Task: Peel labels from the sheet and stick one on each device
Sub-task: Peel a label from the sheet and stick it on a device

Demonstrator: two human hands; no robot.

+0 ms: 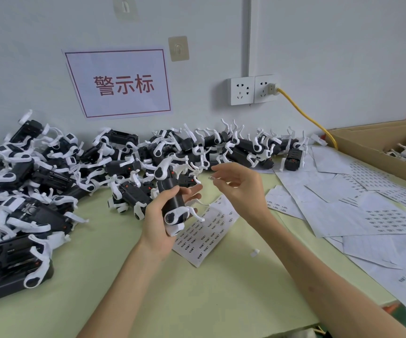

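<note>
Pale green table [197, 289] runs under a white wall carrying a red-bordered paper sign [120, 82]. I see my left hand [163, 215] wrapped around a black cylindrical device with white plastic legs [174, 203], held upright above the table. My right hand [239, 184], just beside it, pinches a small printed label [212, 178] between thumb and forefinger. Beneath both hands lies a white label sheet [205, 230]. Beyond and left of my left hand sprawls a heap of matching black-and-white devices [50, 172]; right of my right hand, more white sheets [367, 211] overlap.
</note>
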